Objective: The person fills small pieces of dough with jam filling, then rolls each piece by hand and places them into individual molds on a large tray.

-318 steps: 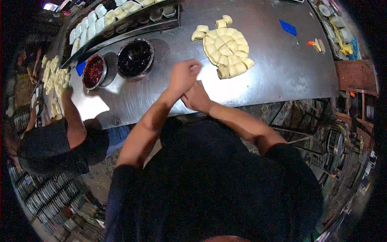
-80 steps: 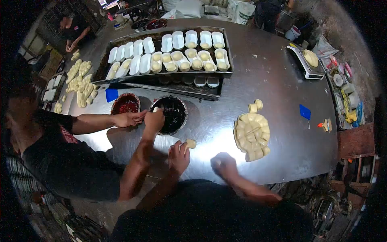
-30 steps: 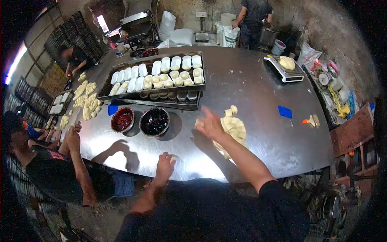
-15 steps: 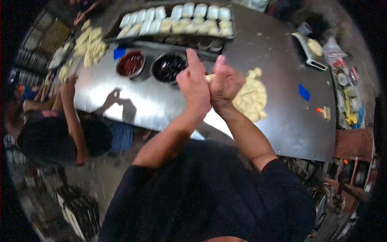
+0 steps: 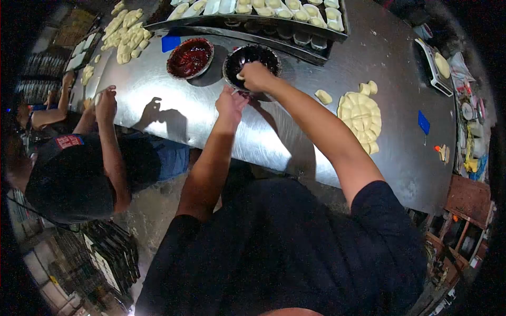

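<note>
A round bowl of dark, glossy filling (image 5: 263, 58) stands on the metal table. Over its front left part is my right hand (image 5: 258, 77), fingers closed; a small pale bit shows at them, and I cannot make out what they grip. Just in front of the rim, my left hand (image 5: 230, 105) is palm up with its fingers apart; no held thing shows in it. To the right lies a loose dough piece (image 5: 323, 97), beside a round cluster of dough pieces (image 5: 361, 116).
A bowl of red filling (image 5: 191, 58) is to the left. Behind stands a metal tray (image 5: 253, 21) with dough pieces in cups. A scale (image 5: 433, 68) and a blue scraper (image 5: 423, 122) lie right. A co-worker (image 5: 74, 168) works at left beside more dough (image 5: 126, 37).
My palms, pressed together with pale dough between them, have parted. My right hand has gone to the dark bowl; my left has turned palm up by its rim. The view has shifted.
</note>
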`<state>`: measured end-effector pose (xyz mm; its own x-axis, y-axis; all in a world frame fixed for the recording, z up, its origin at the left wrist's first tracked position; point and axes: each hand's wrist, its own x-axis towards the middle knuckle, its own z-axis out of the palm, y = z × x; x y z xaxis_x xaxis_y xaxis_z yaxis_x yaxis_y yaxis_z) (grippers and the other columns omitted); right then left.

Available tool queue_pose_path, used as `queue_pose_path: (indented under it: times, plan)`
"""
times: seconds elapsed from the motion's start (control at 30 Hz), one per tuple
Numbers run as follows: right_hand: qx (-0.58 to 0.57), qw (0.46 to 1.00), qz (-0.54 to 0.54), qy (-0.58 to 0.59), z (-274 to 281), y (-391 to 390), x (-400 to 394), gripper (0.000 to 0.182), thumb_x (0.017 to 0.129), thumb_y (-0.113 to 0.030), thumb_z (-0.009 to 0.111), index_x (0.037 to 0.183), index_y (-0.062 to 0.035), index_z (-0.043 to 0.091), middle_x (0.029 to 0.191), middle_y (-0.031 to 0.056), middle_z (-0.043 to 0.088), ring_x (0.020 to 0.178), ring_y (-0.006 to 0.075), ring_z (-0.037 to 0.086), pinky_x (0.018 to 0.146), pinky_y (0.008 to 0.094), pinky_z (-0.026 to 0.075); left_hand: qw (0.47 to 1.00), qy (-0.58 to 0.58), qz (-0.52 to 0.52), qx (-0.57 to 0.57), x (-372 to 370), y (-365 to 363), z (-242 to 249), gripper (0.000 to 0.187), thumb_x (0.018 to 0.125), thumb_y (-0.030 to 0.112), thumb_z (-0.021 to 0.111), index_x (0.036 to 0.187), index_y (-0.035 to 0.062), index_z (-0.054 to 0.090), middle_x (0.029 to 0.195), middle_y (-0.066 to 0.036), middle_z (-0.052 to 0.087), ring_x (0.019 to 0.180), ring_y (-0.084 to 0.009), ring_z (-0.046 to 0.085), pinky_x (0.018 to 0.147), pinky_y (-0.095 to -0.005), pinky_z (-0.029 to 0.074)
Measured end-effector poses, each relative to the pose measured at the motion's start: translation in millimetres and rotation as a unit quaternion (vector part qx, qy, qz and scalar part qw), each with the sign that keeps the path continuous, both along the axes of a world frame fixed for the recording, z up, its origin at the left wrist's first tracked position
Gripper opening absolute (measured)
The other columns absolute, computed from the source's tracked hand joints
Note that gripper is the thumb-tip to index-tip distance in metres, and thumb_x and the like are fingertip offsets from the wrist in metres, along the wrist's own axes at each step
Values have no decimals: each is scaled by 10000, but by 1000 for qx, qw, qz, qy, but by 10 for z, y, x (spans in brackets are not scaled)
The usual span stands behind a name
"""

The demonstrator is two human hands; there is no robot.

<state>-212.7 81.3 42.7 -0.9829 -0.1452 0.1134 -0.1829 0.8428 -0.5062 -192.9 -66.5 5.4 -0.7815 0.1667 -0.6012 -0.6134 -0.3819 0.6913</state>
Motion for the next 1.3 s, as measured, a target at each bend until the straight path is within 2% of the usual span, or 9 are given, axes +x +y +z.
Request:
queue_pose_path:
  times: [0.27, 0.43, 0.5, 0.67, 0.73, 0.77, 0.8, 1.1, 1.3]
  plan:
    - [-270, 954, -91, -88, 616, -52, 76, 195, 763, -188, 686, 867, -35, 749, 761, 149, 707, 685, 242, 687, 664, 363, 541, 992, -26, 45, 118, -78, 9, 110, 738, 984, 614, 270, 1257, -32, 497, 1246, -198, 546, 1093, -319, 562, 955, -486, 457]
    - [-755, 606, 37, -248, 971, 265, 543, 230, 892, -84, 532, 1023, 58, 657, 1005, 143, 689, 920, 221, 682, 824, 335, 555, 986, 103, -29, -128, 322, -35, 1124, 707, 980, 620, 280, 1275, 20, 511, 1254, -171, 565, 1161, -294, 544, 960, -536, 443]
    - [-799, 502, 39, -330, 1122, 362, 889, 237, 931, -120, 538, 1008, 73, 653, 1019, 149, 691, 954, 242, 680, 849, 346, 552, 964, 77, -190, 171, 435, -139, 1280, 700, 978, 602, 321, 1345, 16, 433, 1296, -167, 533, 1195, -344, 537, 993, -591, 413]
    - [-313, 944, -110, 12, 876, 513, 1286, 178, 890, -194, 633, 955, -37, 685, 904, 103, 664, 808, 278, 638, 722, 386, 516, 966, 128, -182, 133, 779, 49, 1319, 602, 1004, 495, 374, 1281, -23, 508, 1215, -153, 609, 1137, -267, 579, 993, -432, 453]
    - [-242, 936, -191, 169, 916, 481, 1419, 140, 798, -184, 665, 805, -44, 661, 811, 129, 609, 796, 305, 596, 693, 428, 472, 965, 160, -158, 137, 977, 209, 1501, 541, 1010, 412, 414, 1268, -55, 507, 1206, -146, 610, 1115, -260, 589, 990, -391, 461]
    - [82, 970, -105, 205, 723, 502, 1386, 148, 744, -186, 673, 815, -57, 667, 826, 141, 617, 860, 310, 591, 744, 432, 467, 959, 161, -173, 157, 1041, 274, 1585, 505, 1015, 366, 425, 1266, -65, 505, 1195, -140, 614, 1108, -250, 592, 987, -380, 463]
    - [-242, 905, -121, 327, 738, 326, 1570, 193, 725, -209, 681, 853, -65, 677, 850, 147, 607, 840, 319, 582, 727, 425, 470, 967, 169, -190, 17, 1033, 327, 1642, 424, 1016, 282, 449, 1293, -36, 496, 1180, -148, 614, 1077, -228, 607, 964, -379, 478]
    - [-256, 912, -206, 247, 1483, 611, 2245, 222, 747, -112, 760, 785, -17, 563, 722, 90, 589, 571, 165, 576, 521, 321, 458, 965, 184, -178, 55, 1480, 762, 1915, 263, 970, 117, 548, 1190, -20, 587, 1072, -87, 649, 921, -148, 631, 806, -278, 533]
    - [-143, 909, -81, 383, 1513, 461, 2475, 201, 751, -17, 642, 951, -26, 656, 930, 146, 587, 802, 337, 587, 705, 383, 499, 958, 233, -157, 53, 1366, 722, 1922, 332, 971, 48, 518, 1273, -91, 527, 1108, -142, 654, 911, -159, 649, 786, -267, 523]
